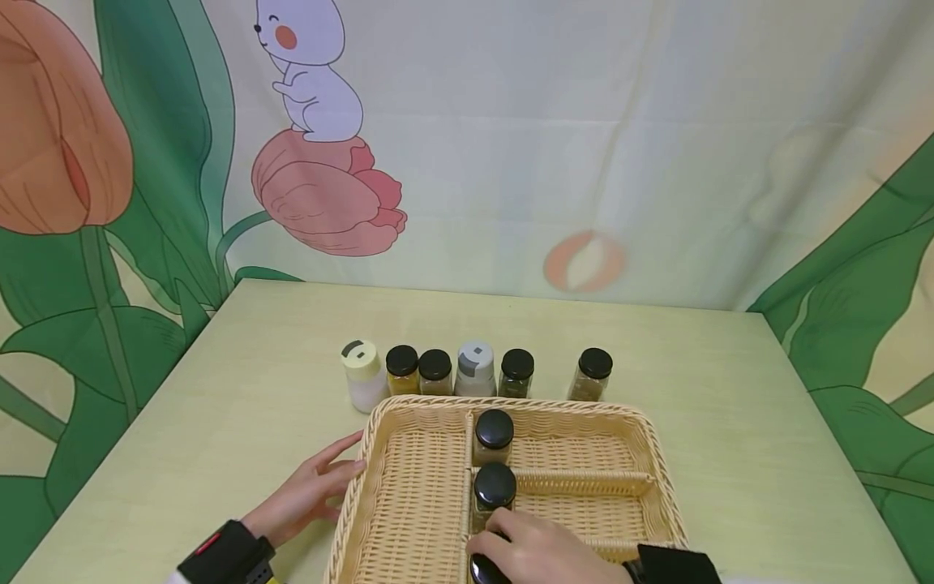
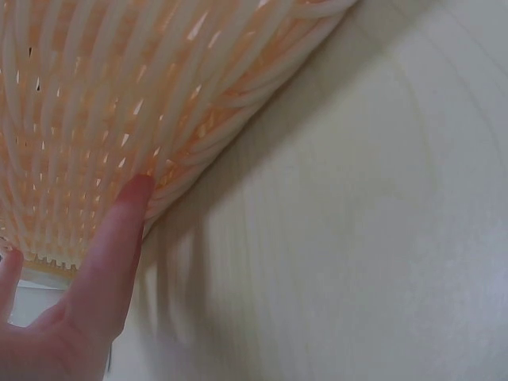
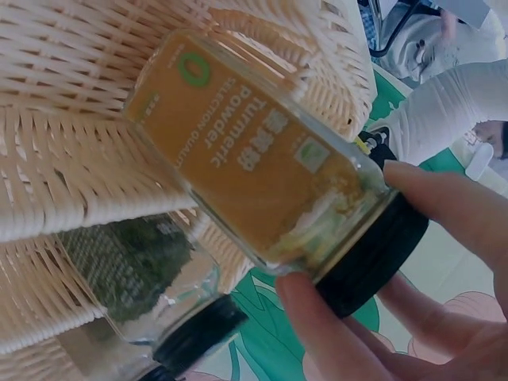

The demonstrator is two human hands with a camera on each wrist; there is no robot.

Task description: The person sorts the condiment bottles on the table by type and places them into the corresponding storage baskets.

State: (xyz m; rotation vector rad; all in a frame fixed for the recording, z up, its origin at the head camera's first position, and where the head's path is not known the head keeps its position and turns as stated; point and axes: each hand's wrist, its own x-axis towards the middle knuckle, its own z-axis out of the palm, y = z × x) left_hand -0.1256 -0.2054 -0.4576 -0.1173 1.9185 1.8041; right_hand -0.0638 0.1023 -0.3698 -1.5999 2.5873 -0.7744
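My right hand grips a glass jar of turmeric powder by its black lid, fingers and thumb around the lid. The jar stands at the near right compartment of a woven wicker basket. Behind it, in line along the divider, are a black-lidded jar of green dried herbs and another black-lidded jar, each in its own compartment. My left hand touches the basket's left side, its fairly straight fingers lying against the outer woven wall.
Beyond the basket stands a row: a yellow-capped white bottle, a black-lidded yellow jar, another black-lidded jar, a grey-capped bottle and two further jars to the right. A printed curtain hangs behind the table.
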